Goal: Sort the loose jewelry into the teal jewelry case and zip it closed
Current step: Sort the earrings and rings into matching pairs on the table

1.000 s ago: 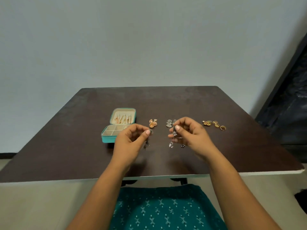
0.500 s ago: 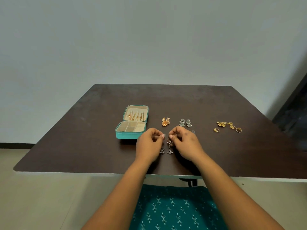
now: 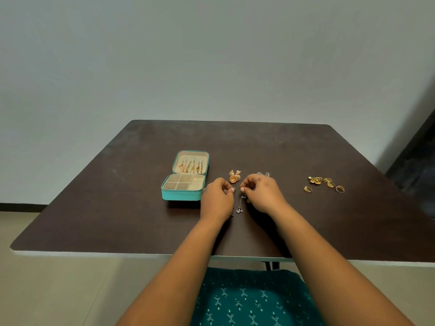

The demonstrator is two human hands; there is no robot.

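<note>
The dark worktop (image 3: pixel 131 208) carries everything, and its layout looks deliberate: the case sits to the left, within easy reach, while the loose pieces lie in small groups by kind to the right of it, probably so each kind can go to its own compartment.

The teal jewelry case (image 3: pixel 182 196) stands unzipped with its lid (image 3: pixel 191 162) tipped up and back. Gold chains or long earrings already hang in a row inside the lid; the divided tray in the base looks mostly bare, though its far cells are too small to read. It is open and not yet ready for zipping.

The left hand (image 3: pixel 217 198) and the right hand (image 3: pixel 263 195) meet just right of the case, fingers curled, thumb and fingertips pinched. The right grip is closed on the top of a dangling silver earring (image 3: pixel 240 205), which hangs down to a small beaded cluster. The left grip appears closed on a matching piece, mostly hidden behind the hand, so I cannot be sure. Holding them by the top lets the drops hang free rather than tangle, and holding them side by side suggests pairing before stowing.

Just behind the hands lie the orange-gold earrings (image 3: pixel 234 177) and, partly hidden by the right hand, some silver studs (image 3: pixel 263 174). Well to the right, a cluster of gold rings (image 3: pixel 326 184) waits, apart from the rest.
</note>
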